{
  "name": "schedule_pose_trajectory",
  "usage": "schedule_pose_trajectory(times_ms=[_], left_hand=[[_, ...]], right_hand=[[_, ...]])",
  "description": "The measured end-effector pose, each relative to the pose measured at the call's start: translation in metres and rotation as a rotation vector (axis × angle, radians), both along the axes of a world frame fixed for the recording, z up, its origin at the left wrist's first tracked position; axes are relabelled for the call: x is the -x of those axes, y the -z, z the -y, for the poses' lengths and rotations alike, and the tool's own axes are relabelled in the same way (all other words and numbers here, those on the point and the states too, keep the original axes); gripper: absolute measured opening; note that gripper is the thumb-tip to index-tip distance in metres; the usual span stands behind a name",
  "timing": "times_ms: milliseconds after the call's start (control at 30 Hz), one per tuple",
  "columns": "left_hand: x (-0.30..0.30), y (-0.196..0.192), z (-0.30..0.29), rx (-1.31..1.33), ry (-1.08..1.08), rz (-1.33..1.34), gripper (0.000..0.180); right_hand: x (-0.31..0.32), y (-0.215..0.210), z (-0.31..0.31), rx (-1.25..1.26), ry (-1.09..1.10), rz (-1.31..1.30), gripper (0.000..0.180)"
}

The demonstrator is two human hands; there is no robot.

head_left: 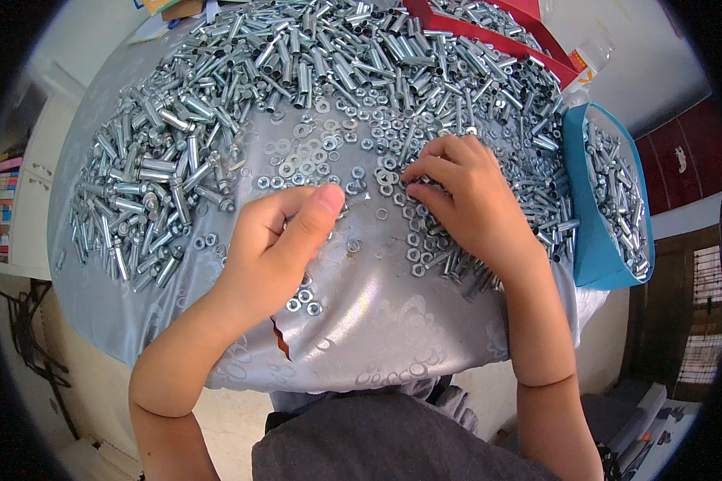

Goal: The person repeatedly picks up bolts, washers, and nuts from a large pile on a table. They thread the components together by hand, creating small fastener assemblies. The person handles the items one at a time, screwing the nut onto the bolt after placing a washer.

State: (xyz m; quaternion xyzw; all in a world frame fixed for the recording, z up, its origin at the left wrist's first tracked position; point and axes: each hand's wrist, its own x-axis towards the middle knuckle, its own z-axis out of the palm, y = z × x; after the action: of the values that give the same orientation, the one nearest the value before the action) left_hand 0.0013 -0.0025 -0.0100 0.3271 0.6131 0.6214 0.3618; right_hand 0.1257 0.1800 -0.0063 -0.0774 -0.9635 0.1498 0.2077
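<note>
My left hand (277, 248) is closed, its thumb laid over the curled fingers. A bit of metal shows by the thumb, but what the fingers hold is hidden. To its right, my right hand (469, 196) reaches down over loose nuts and washers, thumb and forefinger nearly together; I cannot make out anything between them. Flat washers (305, 152) lie scattered between and beyond the hands. Hex nuts (417, 240) spread under and beside the right hand, and a few more nuts (305, 303) sit below the left wrist.
A large heap of metal sleeves (305, 60) covers the far side of the table. Assembled sleeve anchors (156, 172) are piled at left. A blue bin (590, 240) of metal parts stands at right, a red tray (489, 38) behind. The silvery tablecloth (361, 337) has a tear (281, 340) near the front.
</note>
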Motion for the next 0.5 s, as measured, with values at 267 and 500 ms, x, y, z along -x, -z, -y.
schedule_pose_trajectory(times_ms=[267, 500], left_hand=[[0.004, 0.000, 0.002, 0.021, 0.014, 0.077, 0.035], [0.002, -0.005, 0.002, 0.005, -0.019, 0.073, 0.033]], right_hand=[[0.011, -0.002, 0.006, -0.014, -0.023, -0.025, 0.006], [0.022, 0.004, 0.009, -0.056, -0.038, -0.116, 0.008]])
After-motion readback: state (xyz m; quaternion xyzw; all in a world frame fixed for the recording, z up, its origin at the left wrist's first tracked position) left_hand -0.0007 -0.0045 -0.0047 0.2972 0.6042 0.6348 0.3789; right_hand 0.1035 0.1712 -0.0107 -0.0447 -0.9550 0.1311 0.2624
